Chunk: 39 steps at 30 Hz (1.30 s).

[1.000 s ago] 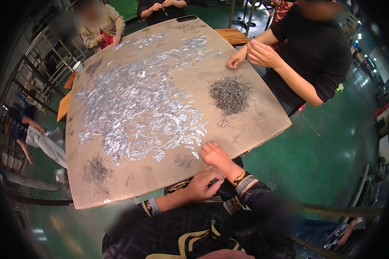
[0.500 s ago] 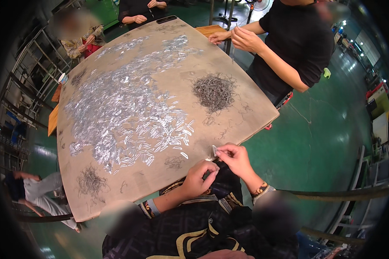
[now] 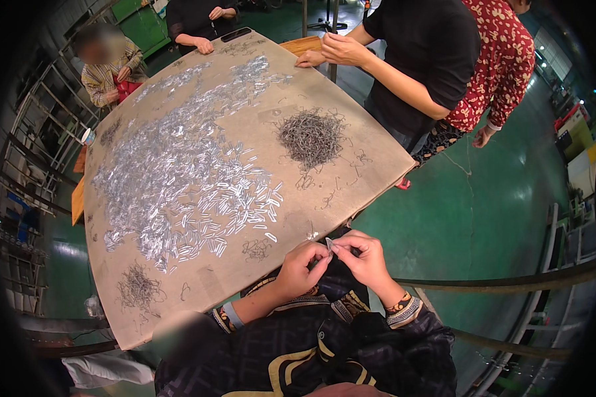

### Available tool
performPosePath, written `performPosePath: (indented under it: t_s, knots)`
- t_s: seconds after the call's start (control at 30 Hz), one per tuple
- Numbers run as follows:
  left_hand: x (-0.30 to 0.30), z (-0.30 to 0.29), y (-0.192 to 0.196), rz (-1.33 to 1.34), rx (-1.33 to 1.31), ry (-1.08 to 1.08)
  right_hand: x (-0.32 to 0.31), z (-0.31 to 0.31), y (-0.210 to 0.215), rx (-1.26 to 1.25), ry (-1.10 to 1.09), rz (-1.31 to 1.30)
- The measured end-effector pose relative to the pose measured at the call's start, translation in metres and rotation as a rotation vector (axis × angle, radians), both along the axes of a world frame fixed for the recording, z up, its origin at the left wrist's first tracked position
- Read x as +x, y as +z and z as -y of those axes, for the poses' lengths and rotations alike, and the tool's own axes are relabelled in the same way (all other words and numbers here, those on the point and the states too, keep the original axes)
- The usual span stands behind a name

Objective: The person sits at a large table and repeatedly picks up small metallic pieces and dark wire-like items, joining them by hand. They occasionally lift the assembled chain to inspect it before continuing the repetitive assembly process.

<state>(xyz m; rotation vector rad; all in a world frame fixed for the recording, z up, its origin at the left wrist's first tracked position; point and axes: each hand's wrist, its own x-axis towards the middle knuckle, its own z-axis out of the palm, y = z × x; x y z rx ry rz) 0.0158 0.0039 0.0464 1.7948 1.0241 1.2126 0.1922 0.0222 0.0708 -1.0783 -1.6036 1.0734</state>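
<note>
My right hand [image 3: 364, 261] pinches a small shiny silvery piece [image 3: 330, 243] between thumb and fingertips, just off the table's near edge. Close beside it, my left hand [image 3: 301, 270] is closed, its thumb and fingertips pressed together against the near side of that piece. Whatever sits between the left fingertips is too small to make out. A few tiny shiny bits [image 3: 312, 235] lie on the table edge just beyond my hands. Many flat, narrow silvery pieces [image 3: 205, 205] are spread across the brown-covered table [image 3: 351, 192].
A dense heap of dark thin curved wires [image 3: 311, 139] lies to the right, with smaller tangles [image 3: 138, 290] at the near left. A dark phone-like slab [image 3: 236, 34] and a paper cup [image 3: 88, 137] sit at the table's rim. Several people are around, one in a red patterned top [image 3: 493, 73].
My hands have come together, and the left fingertips now meet the piece in the right. The view has shifted. A person in a red patterned top has appeared behind the person in black.
</note>
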Motion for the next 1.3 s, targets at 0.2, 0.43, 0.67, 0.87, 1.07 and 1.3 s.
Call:
performPosePath:
  t_s: [0.2,0.43,0.67,0.87,1.07,1.3]
  knots:
    - [-0.006,0.000,-0.004,-0.043,-0.126,-0.070,0.001,0.004,-0.002,0.043,0.030,0.002]
    - [-0.024,-0.072,-0.001,-0.322,0.021,-0.096,0.004,0.007,-0.003,0.089,-0.034,0.028]
    - [0.013,-0.177,-0.055,-0.891,0.682,-0.121,0.004,0.009,0.002,0.099,-0.084,0.051]
    - [0.026,-0.198,-0.056,-1.191,0.762,-0.281,0.007,0.010,-0.001,0.142,-0.109,0.035]
    - [0.037,-0.207,-0.061,-1.173,0.834,-0.318,0.004,0.009,-0.007,0.130,-0.116,0.044]
    - [0.036,-0.209,-0.074,-1.162,0.685,-0.185,-0.001,0.008,-0.009,0.134,-0.102,0.016]
